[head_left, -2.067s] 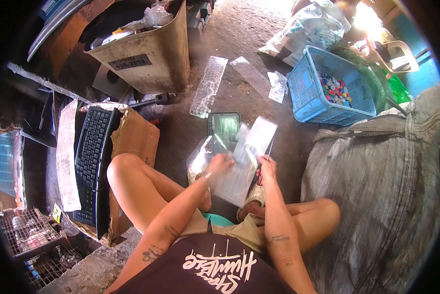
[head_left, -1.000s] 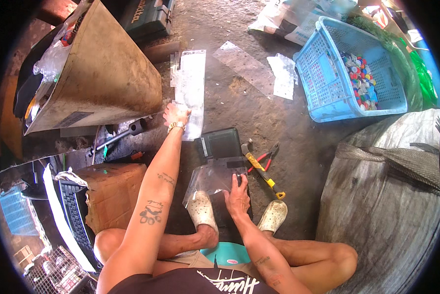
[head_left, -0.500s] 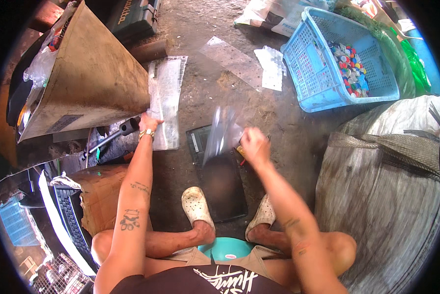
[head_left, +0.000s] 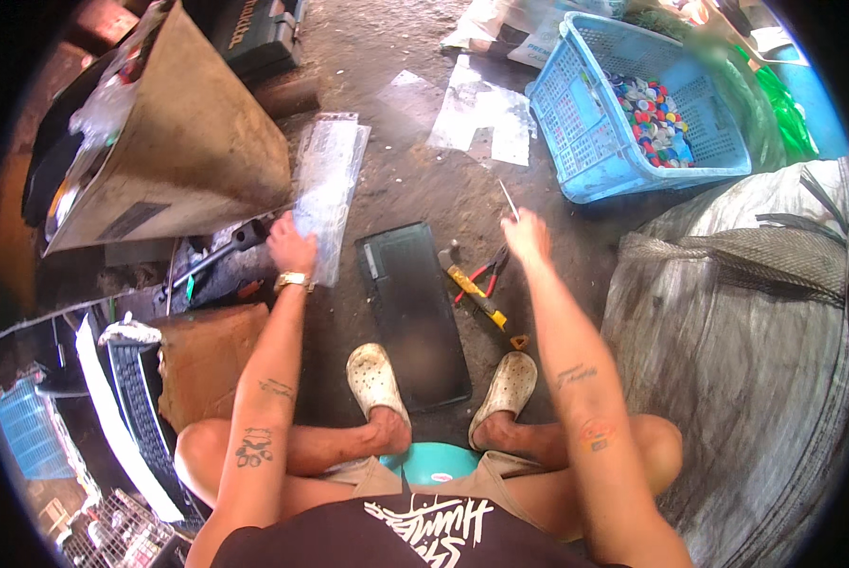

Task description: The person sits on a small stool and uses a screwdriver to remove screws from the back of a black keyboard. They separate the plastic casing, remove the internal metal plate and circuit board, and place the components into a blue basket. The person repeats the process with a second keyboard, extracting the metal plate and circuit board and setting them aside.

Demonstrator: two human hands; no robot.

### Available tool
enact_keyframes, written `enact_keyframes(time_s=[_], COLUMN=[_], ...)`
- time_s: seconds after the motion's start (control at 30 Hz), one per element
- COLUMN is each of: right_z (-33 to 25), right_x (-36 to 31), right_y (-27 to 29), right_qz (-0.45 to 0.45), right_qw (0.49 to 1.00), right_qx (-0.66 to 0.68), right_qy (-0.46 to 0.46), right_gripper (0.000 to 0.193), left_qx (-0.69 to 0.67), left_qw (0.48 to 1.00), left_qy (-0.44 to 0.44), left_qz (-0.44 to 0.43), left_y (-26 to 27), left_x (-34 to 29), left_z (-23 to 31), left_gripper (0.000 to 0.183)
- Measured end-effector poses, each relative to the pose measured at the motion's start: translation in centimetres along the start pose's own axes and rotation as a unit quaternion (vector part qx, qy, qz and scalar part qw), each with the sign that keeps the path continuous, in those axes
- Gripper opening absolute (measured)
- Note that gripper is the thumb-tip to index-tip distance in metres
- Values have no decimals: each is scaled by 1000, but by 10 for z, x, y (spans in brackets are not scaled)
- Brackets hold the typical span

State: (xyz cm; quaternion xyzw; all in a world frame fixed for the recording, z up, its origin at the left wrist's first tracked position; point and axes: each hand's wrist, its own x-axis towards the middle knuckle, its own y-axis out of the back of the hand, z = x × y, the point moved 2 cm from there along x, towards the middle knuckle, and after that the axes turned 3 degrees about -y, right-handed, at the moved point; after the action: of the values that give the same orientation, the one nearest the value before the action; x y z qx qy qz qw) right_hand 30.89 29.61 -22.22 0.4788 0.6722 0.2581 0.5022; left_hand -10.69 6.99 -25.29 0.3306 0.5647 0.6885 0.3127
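It is best to be gentle with the clear sheets (head_left: 335, 180): line up the edges, lay them flat, and point the thin stick (head_left: 508, 197) away from skin. The sheets lie on the floor (head_left: 377, 204) beside the big tan bin (head_left: 197, 142). The left hand (head_left: 292, 248) is at their near left edge, fingers a bit bent; I cannot tell if it grips them. The right hand (head_left: 529, 237) is curled around the thin stick, near the red pliers (head_left: 491, 284).
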Motion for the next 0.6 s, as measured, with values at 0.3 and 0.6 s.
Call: enact_keyframes(time_s=[0.3,0.6], right_z=[48,2], right_x=[-249,-252], right_y=[-143,4], right_qz=[1,-146], right_qw=[994,982], right_qx=[90,101], right_qy=[-66,66], right_gripper=[47,32], left_qx=[-317,-432], left_qw=[859,876], left_qy=[354,202], left_qz=[-191,77], left_y=[-68,72], left_x=[-201,-181], left_z=[83,94], left_gripper=[51,53])
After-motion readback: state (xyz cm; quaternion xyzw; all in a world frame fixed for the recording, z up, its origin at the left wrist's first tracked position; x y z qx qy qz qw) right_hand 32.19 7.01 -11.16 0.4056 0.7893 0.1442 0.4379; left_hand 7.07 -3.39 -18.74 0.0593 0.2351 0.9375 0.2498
